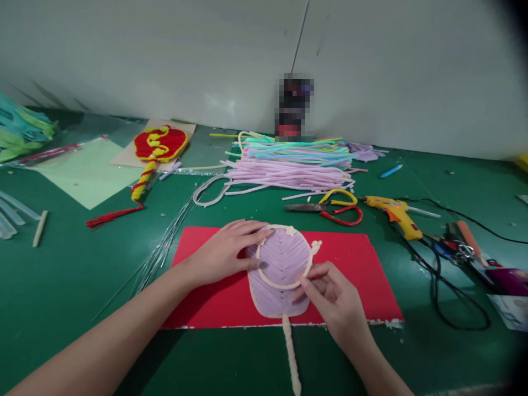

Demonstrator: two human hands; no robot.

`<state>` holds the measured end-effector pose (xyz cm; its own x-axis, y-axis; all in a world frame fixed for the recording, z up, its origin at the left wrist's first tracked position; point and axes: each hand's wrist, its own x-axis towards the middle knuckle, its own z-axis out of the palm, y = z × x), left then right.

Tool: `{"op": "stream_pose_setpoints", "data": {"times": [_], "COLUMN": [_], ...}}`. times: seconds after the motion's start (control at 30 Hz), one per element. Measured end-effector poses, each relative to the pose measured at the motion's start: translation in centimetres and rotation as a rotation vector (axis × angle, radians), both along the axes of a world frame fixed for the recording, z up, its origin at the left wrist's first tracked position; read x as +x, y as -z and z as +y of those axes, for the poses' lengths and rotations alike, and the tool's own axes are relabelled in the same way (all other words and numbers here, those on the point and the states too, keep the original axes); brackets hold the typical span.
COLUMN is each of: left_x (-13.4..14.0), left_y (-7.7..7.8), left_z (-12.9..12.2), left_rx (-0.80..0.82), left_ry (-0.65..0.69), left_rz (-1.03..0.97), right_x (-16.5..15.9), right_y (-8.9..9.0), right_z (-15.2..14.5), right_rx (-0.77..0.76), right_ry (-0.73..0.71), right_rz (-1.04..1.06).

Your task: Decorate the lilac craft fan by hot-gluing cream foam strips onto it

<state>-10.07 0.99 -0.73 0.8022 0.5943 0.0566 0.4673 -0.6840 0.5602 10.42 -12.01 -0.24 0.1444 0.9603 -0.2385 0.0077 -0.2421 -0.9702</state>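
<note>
A hand fan (281, 247) covered in lilac pipe cleaners with a cream edge lies over a red board (350, 269). Its twisted cream handle (290, 352) points toward me. A cream pipe cleaner (279, 286) curves across the fan's face, with a small knotted flower shape (315, 247) at its right end. My left hand (225, 247) holds the fan's upper left side, thumb and fingertips resting on its face by the curve. Thumb and index finger of my right hand (332, 297) pinch the curve at its lower right; the other fingers are partly hidden.
Behind the board lie a pile of pastel pipe cleaners (289, 170) and scissors (325, 207). A yellow glue gun (394, 214) with a black cord is at right. A red and yellow fan (160, 144), thin wires (165, 242) and glue sticks (10, 214) are at left.
</note>
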Motion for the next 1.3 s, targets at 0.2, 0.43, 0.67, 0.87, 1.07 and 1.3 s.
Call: {"op": "stream_pose_setpoints", "data": {"times": [0.2, 0.43, 0.67, 0.87, 1.07, 1.3], "left_x": [0.0, 0.1, 0.1, 0.0, 0.3, 0.1], "left_y": [-0.1, -0.4, 0.1, 0.3, -0.1, -0.4], "left_z": [0.0, -0.2, -0.3, -0.4, -0.5, -0.6], "left_rx": [0.005, 0.004, 0.036, 0.072, 0.075, 0.033], "left_ry": [0.016, 0.015, -0.016, -0.03, -0.012, -0.059], "left_rz": [-0.018, -0.024, -0.074, -0.064, -0.054, -0.082], "right_x": [-0.5, -0.8, -0.1, 0.5, 0.9, 1.0], "right_y": [-0.5, -1.0, -0.9, -0.7, -0.6, -0.6], "right_z": [1.8, 3.7, 4.2, 4.5, 4.8, 5.2], "right_rx": [0.131, 0.34, 0.418, 0.458, 0.497, 0.515], "right_ry": [0.069, -0.075, -0.151, -0.232, -0.299, -0.339], "right_rz": [-0.694, -1.11, -1.084, -1.07, -1.158, -1.147]}}
